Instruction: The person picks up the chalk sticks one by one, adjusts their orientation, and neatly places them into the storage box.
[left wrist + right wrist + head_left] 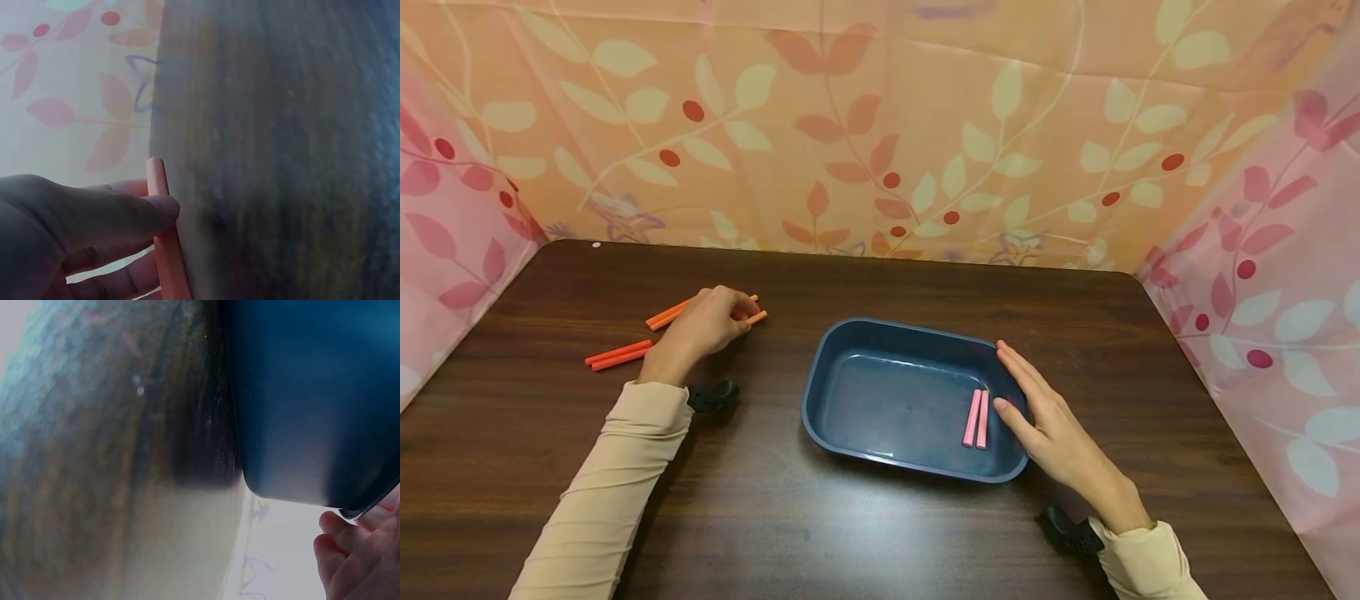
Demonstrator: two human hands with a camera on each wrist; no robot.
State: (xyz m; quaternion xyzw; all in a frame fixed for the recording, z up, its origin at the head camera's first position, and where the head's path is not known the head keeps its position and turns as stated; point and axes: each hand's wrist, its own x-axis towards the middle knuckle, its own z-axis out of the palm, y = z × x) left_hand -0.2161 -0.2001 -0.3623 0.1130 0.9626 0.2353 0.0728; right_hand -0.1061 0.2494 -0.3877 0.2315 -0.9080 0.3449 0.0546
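Note:
In the head view, my left hand pinches a light orange stick between thumb and fingers at the left of the table. The left wrist view shows the thumb pressed on this stick, its blunt end sticking out past the fingertips. Just behind the hand lies another light orange stick, mostly hidden by it. My right hand rests at the right rim of a dark blue tray, fingers extended along the edge and thumb over the inside. Two pink sticks lie side by side in the tray's right end.
Two orange sticks lie beside the left wrist, and two red-orange sticks lie nearer, by the sleeve. The dark wood table ends at a floral curtain at the back, with pink floral cloth at both sides.

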